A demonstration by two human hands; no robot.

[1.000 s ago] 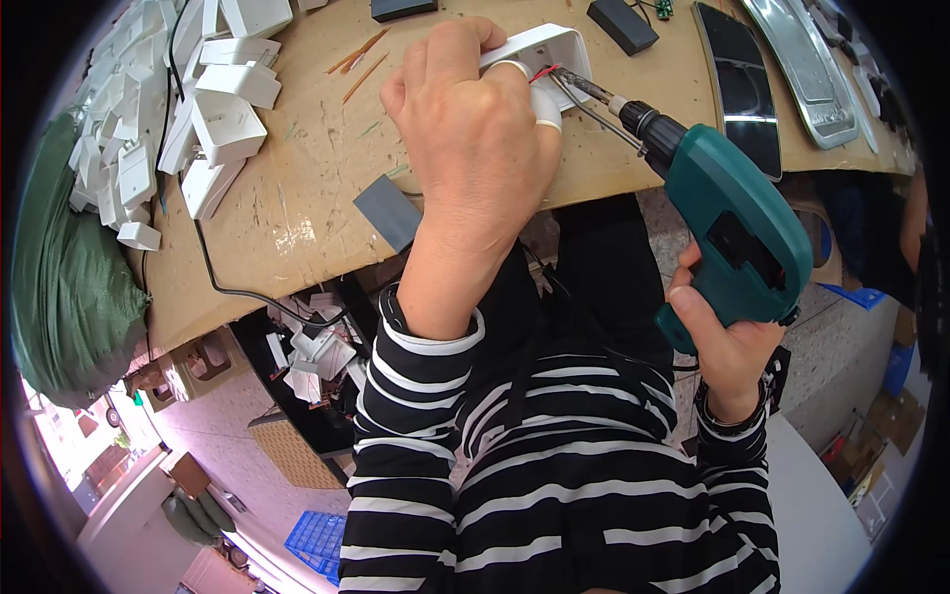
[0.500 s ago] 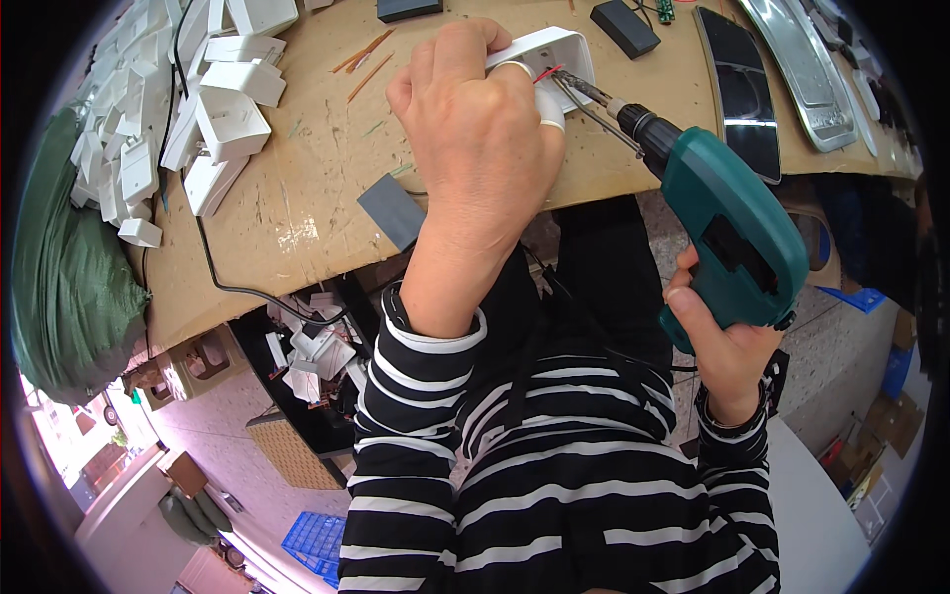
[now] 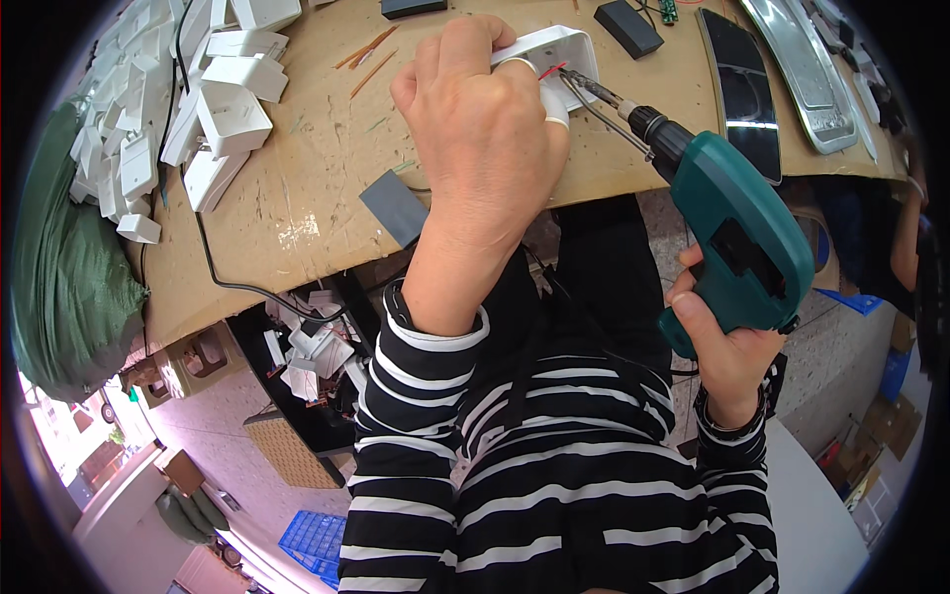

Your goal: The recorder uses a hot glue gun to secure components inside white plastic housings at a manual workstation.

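Note:
My left hand (image 3: 487, 139) is closed around a white plastic housing (image 3: 578, 46) near the far edge of the view, its open side facing right. A short red wire (image 3: 552, 69) shows inside the housing. On the right, my right hand (image 3: 730, 361) grips the handle of a green soldering gun (image 3: 737, 213). The gun's thin metal tip (image 3: 597, 91), with a narrow tube alongside, reaches into the housing close to the red wire. I cannot tell whether the tip touches anything. My left fingertips are partly hidden behind the housing.
Many white housings (image 3: 233, 119) are heaped at the left beside a green cloth sack (image 3: 74, 257). A black cable (image 3: 213, 257) crosses the table. Around the work lie copper-coloured strands (image 3: 368, 49), a grey slab (image 3: 394, 208), a black block (image 3: 629, 30), a dark glossy panel (image 3: 742, 109) and a metal tray (image 3: 807, 84).
The soldering gun has shifted slightly right and down, with its tip still at the housing. My left hand and the housing have edged slightly right. Another person's arm shows at the right edge.

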